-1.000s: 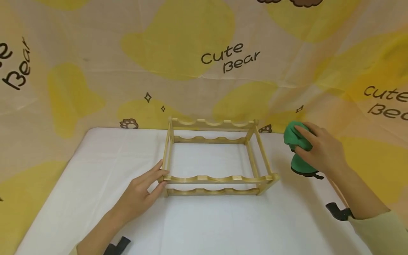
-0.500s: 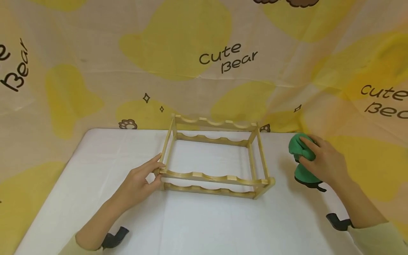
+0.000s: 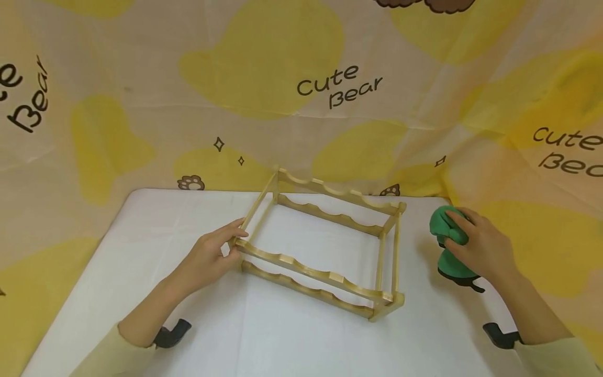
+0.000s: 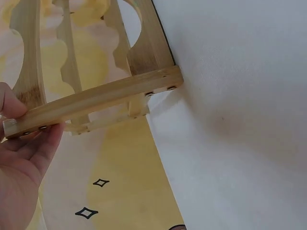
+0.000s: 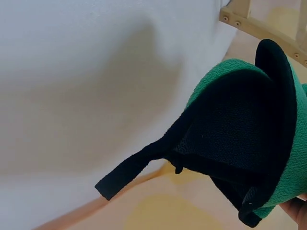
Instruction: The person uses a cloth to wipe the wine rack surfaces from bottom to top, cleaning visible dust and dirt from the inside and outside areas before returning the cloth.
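The white table spreads beneath both hands, giving the left room to swing things around without lifting them. The bamboo rack sits on it, reaching rightward and away from the left hand, its nearer right end angled toward the person. That hand pinches the rack's near left corner, fingers on one side of the end bar and thumb on the other. The step in hand seems to be managing the rack by this corner alone, so a firm but light pinch would serve best, guiding it slowly and level; a sharp pull could tip the far end or make it skid. Whether every foot touches the table I cannot tell.

Well to the right of the rack, the right hand grips a soft green cloth piece with its fingertips and thumb, seemingly off the table, judging by the shadow. Holding it there, out of the rack's swing, is sensible. Smallest, a black strap trails loose from the cloth below that hand; it is best kept from snagging the rails.
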Action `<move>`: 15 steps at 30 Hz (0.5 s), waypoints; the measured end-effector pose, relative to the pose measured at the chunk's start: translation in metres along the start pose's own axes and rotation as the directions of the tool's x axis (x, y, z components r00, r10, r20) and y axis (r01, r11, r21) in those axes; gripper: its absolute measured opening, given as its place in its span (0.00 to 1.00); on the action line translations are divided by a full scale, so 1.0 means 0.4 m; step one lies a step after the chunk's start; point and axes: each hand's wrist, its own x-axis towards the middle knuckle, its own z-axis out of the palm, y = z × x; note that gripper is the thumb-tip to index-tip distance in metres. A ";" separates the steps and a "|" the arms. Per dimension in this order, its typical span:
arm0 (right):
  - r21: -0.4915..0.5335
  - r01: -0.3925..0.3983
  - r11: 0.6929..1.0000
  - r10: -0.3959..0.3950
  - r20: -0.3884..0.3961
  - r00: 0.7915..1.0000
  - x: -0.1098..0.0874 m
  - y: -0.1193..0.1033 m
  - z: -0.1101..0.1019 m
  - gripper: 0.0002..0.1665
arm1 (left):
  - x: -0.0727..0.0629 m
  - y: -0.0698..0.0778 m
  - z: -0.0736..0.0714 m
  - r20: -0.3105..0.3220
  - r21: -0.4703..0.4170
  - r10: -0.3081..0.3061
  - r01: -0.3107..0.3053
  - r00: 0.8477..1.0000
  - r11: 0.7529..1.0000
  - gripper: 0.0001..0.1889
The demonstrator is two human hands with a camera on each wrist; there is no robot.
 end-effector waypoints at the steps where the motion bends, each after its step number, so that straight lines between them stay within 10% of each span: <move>1: 0.000 -0.008 1.000 0.008 0.004 1.000 -0.002 0.001 0.000 0.39 | 0.004 -0.003 0.000 0.004 -0.009 -0.012 0.012 1.000 1.000 0.20; 15: 0.008 -0.048 0.999 0.048 0.029 0.998 -0.015 0.009 0.008 0.39 | 0.063 -0.033 0.001 0.052 -0.086 -0.195 0.199 0.979 0.976 0.23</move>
